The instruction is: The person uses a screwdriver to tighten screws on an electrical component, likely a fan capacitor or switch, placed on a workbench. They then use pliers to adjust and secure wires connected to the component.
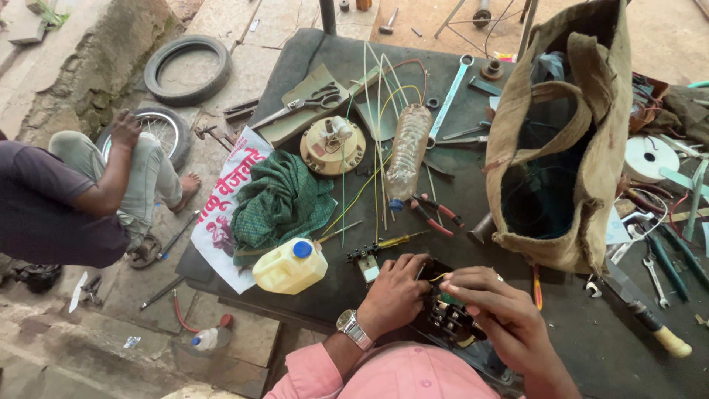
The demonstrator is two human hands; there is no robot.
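The left hand (395, 292) and the right hand (491, 310) both rest on a black electrical component (443, 314) with rows of terminals, positioned at the near edge of the dark worktop (310, 59), directly in front of the open burlap bag (561, 140). The left grip is closed around the left side of the component; a wristwatch (353, 327) is worn on that wrist. The right grip is pinched, fingertips together, on a thin yellow wire (437, 278) at the top of the component. The burlap bag stands upright with its mouth open; its interior is dark, and the contents cannot be identified. Left of the bag lies one clear plastic bottle (408, 151) on its side with a blue cap. Further left of the bag sits one yellowish jug (289, 267) with a blue cap, lying beside one green checked cloth (279, 199). One pair of red-handled pliers (432, 212) lies between the bottle and the bag. One yellow-handled screwdriver (395, 241) lies just left of the component. One pair of scissors (310, 102) lies at the far side of the worktop, well left of the bag. A seated person (66, 199) is on the ground, well apart from the bag.
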